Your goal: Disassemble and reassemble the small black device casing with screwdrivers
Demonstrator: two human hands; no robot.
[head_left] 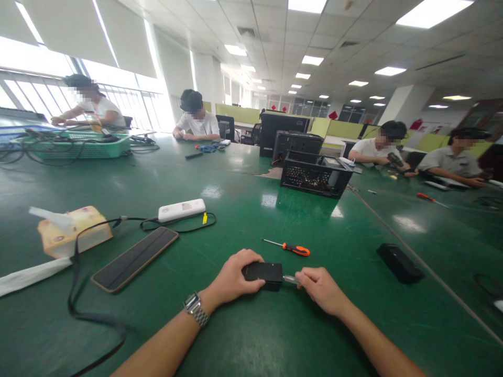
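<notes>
On the green table, my left hand [240,275] is closed around the left end of a small black box-shaped device [269,274], thumb in front and fingers behind. My right hand [319,287] pinches a short rod-like tool with a clear, pale handle [291,279]. Its tip meets the right end of the black device; whether it goes in I cannot tell. Just beyond both hands lies a screwdriver with an orange and black handle [296,250], its shaft pointing left. A metal watch is on my left wrist.
To the left are a phone [135,259], a tissue pack [78,230] and a white power strip [181,209] with a black cable. Another black block [400,263] lies right. Farther off stand an open black computer case [316,175] and a green basket [78,145]. Several people sit around the table.
</notes>
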